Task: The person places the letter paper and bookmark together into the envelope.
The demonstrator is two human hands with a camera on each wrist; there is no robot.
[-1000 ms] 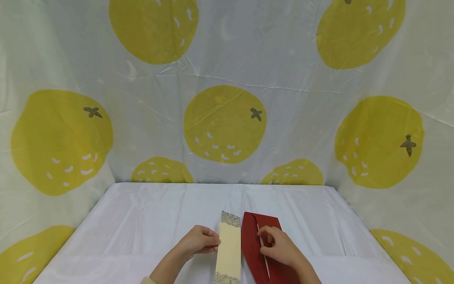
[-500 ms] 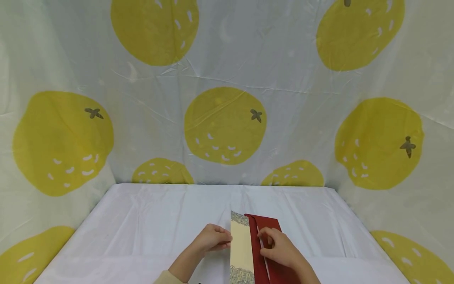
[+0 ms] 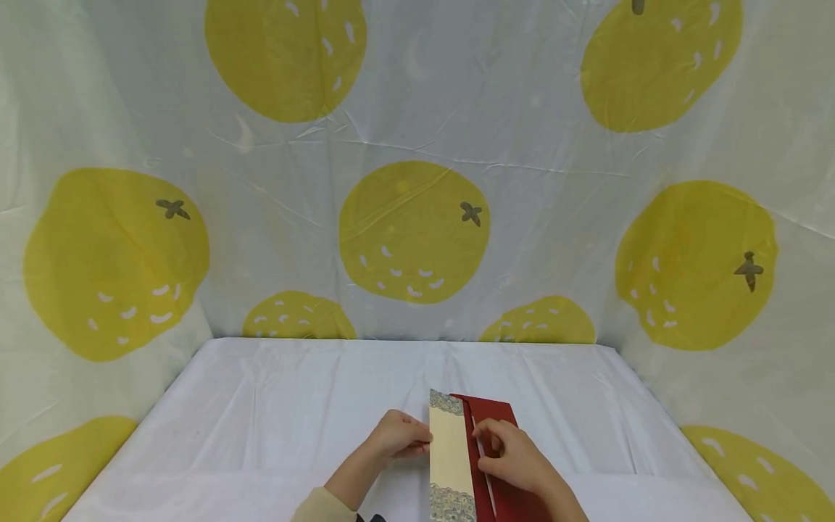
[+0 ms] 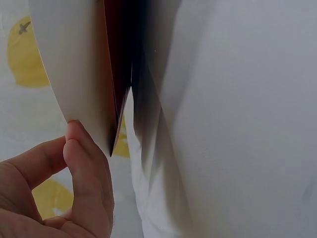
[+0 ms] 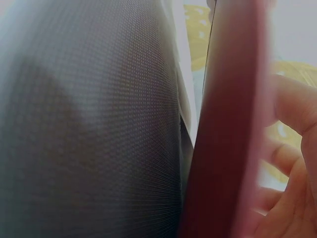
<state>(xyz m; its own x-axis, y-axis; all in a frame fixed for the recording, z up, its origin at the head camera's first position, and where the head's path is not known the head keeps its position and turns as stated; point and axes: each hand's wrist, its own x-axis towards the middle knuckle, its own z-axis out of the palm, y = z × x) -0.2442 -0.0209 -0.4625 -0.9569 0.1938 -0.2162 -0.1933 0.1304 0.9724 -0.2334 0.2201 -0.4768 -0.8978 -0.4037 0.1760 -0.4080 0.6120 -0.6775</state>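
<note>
A long cream card with grey lace-pattern bands at both ends stands tilted in the middle of the head view. My left hand pinches its left edge between thumb and fingers; in the left wrist view the card bows slightly above the fingertips. Behind and right of it is a red envelope, partly overlapped by the card, with a thin white edge running along it. My right hand holds the envelope, fingers curled at that white edge. The right wrist view shows the red side close up and blurred.
A white cloth covers the table. Behind it and at both sides hang pale curtains printed with big yellow fruit.
My left hand has moved right with the cream card, which now overlaps the left part of the red envelope instead of lying beside it. The right hand has stayed nearly still.
</note>
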